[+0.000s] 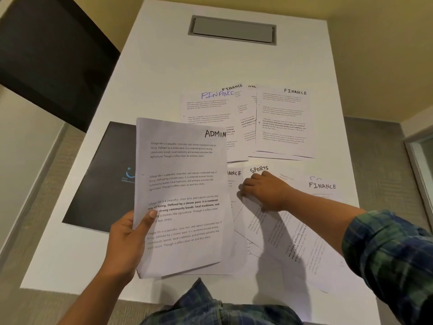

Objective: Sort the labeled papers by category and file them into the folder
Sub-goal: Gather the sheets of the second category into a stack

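1. Currently the left hand (124,240) grips the ADMIN stack (182,195) by its lower left edge, thumb on the front, and holds it up off the table (164,66). The one-edge grip is the risk: the far corner can sag and back sheets can slide out.
2. The right hand (264,191) is down on the SPORTS sheet (257,170), fingers bent onto the paper. Can't tell whether it pinches an edge or only presses.
3. That sheet sits in a loose overlapped pile, with one FINANCE sheet (234,173) tucked in on its left and another FINANCE sheet (322,186) on its right. Dragging it will likely pull neighbours along, so a wrong sheet could end up in the wrong category.
4. Far pile: a purple-lettered FINANCE sheet (210,106) and a black-lettered FINANCE sheet (283,120), with a covered sheet (251,86) between them showing only the last letters of its label. It is probably not FINANCE and is easy to miss if that pile is scooped up whole.
5. The folder (100,179) lies shut on the table at left, partly hidden behind the ADMIN stack. With both hands busy, opening it one-handed risks dumping the sheets.
6. The near-right sheets lie close to the table's right edge under the right forearm, where a sleeve sweep could knock them off.
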Tool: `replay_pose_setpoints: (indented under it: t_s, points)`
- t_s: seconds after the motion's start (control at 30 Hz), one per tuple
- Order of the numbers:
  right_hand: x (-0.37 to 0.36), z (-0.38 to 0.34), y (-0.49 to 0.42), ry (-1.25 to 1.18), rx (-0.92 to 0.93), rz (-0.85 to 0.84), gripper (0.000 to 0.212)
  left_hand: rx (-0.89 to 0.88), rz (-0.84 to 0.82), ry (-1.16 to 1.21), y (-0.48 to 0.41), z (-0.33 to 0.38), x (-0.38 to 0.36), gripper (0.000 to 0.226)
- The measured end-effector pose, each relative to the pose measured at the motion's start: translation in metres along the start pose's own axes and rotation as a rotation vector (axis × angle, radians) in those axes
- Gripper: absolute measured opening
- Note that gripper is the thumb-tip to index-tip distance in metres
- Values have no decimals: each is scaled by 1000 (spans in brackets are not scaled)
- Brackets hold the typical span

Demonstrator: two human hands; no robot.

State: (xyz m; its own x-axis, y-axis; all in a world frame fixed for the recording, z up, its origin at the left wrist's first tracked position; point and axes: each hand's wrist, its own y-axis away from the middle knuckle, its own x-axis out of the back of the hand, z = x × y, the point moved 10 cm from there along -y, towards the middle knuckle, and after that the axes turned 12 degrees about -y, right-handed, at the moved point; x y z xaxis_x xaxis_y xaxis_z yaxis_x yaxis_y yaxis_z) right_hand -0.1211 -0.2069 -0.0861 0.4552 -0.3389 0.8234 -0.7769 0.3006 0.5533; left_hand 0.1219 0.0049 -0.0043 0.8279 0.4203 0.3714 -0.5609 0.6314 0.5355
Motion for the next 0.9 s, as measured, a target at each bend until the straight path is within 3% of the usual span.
replay_pose_setpoints:
  t_s: [0.23, 0.4, 0.53, 0.63, 0.9]
  points:
    - [0, -5, -10, 38, 3, -59, 64, -22, 5, 10, 4, 7, -1, 14]
    - [-4, 1, -10, -222, -93, -104, 69, -13, 14, 23, 6, 0, 2, 13]
    - [-1, 2, -6, -253, -145, -93, 26, -20, 8, 31, 8, -4, 2, 13]
    - [15, -1, -5, -253, -143, 6, 13, -42, 3, 40, 10, -4, 3, 11]
    - [122, -3, 35, -336, -105, 393, 21, -60, 79, 36, 8, -1, 24, 18]
